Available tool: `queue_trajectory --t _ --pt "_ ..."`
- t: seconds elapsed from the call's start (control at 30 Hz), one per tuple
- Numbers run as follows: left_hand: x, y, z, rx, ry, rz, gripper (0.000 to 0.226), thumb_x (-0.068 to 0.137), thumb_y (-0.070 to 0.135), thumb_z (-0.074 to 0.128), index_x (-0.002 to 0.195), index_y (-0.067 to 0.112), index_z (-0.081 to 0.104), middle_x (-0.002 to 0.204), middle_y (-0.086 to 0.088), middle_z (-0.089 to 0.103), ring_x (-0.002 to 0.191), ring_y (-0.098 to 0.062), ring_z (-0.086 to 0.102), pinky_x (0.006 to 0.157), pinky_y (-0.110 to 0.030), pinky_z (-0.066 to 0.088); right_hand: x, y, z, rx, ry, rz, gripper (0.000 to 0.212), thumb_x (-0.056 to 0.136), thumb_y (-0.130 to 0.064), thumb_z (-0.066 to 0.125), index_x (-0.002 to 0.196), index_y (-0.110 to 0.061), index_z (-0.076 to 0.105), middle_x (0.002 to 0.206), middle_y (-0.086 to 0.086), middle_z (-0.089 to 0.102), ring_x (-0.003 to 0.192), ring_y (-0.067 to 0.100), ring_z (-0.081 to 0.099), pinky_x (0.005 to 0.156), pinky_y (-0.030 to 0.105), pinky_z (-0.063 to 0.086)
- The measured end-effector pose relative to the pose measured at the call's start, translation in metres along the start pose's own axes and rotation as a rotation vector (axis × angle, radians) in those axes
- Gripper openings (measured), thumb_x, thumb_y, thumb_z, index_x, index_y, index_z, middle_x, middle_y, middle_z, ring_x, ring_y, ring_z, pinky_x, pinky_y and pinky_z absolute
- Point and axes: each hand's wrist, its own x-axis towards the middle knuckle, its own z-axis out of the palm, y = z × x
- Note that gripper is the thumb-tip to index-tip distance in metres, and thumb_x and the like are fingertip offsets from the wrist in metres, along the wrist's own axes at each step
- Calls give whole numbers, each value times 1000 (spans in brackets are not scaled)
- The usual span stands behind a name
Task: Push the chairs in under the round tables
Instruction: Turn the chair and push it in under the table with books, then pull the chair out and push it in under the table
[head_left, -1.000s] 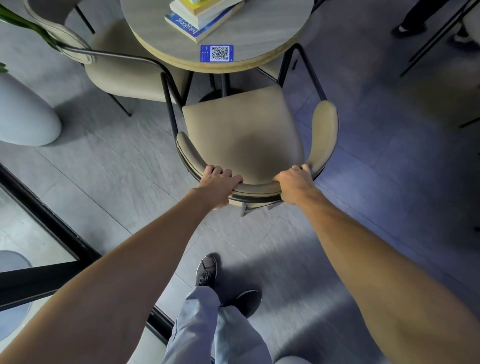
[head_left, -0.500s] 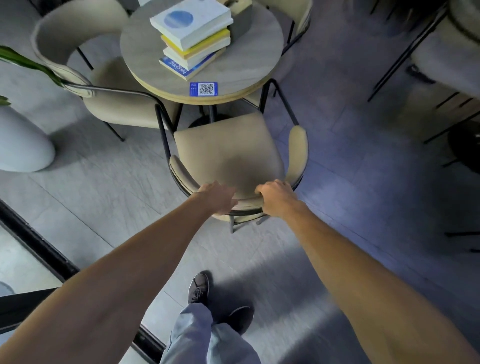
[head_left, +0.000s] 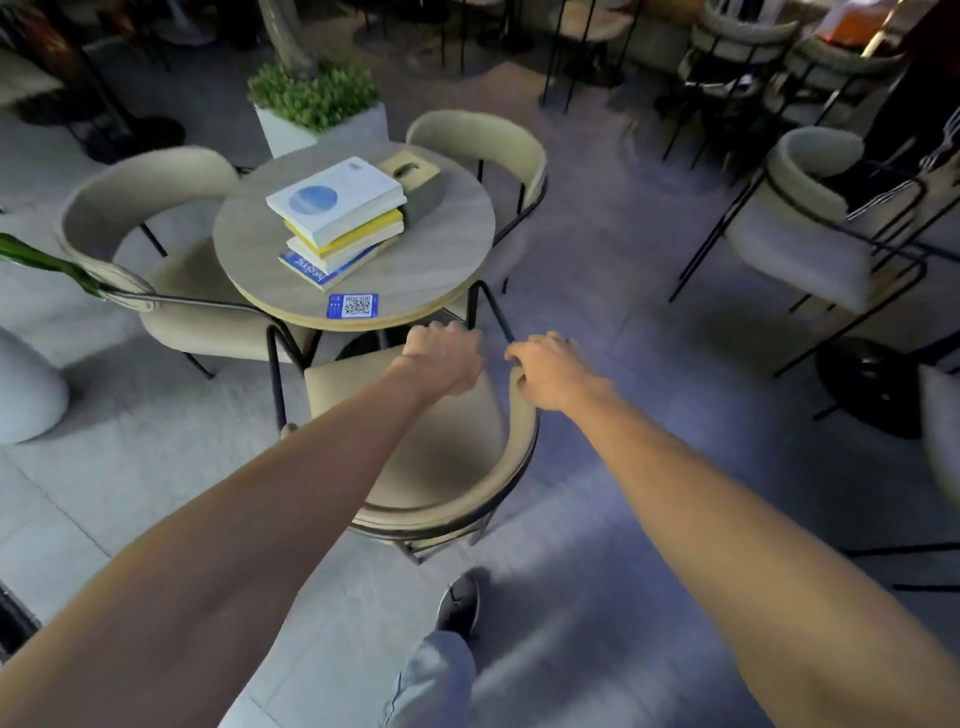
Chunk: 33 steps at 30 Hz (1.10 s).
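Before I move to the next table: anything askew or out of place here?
Only the book stack on the round table: the books sit twisted against each other, not squared. Nothing looks spilled or damaged. The near chair still has most of its seat outside the tabletop.

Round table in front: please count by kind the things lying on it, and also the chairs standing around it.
Books: 4, in one stack
Tissue box: 1
QR sticker: 1
Chairs: 3, one left, one behind, one near
Total: 9
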Motion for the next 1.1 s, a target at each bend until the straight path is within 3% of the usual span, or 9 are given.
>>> queue_trajectory --t 0.07,0.27,0.43,0.6,0.97,1.1 --pt "27 1 -15 -2 5 -20 44 100 43 39 136 20 50 132 -11 56 119 -34 56 88 -42 45 19 18 -13 -6 13 -6 35 89 -14 59 122 -22 63 119 7 63 120 31 50 95 42 41" --pt "124 11 -56 1 -38 -77 42 101 40 38 135 19 50 132 -10 53 120 -33 52 86 -40 44 87 82 -52 -41 -24 -43 49 91 -14 56 139 -25 55 130 7 58 126 31 46 100 42 39" --pt "207 29 -99 -24 -13 -136 39 100 32 39 136 18 48 135 -10 51 125 -32 49 92 -39 42 149 147 -95 -88 -8 -65 46 90 -16 58 136 -24 57 128 8 59 123 32 48 97 43 40" --pt "287 47 -128 -16 -13 -159 37 98 38 42 129 19 50 129 -10 53 119 -32 53 86 -40 43 214 208 -125 -90 1 -97 48 91 -14 57 138 -21 54 132 9 56 126 32 46 100 43 39" --pt "457 95 -174 -119 -80 -422 38 99 37 41 131 19 52 131 -9 55 120 -31 55 88 -37 41 385 343 -178 -179 4 -381 48 88 -15 61 136 -19 53 128 11 57 123 33 47 99 44 39" --pt "508 100 -195 -131 -91 -489 37 97 32 42 130 19 52 128 -9 56 116 -32 57 78 -36 37 443 372 -197 -192 1 -454 45 88 -12 60 132 -18 55 128 11 59 121 33 48 98 44 41"
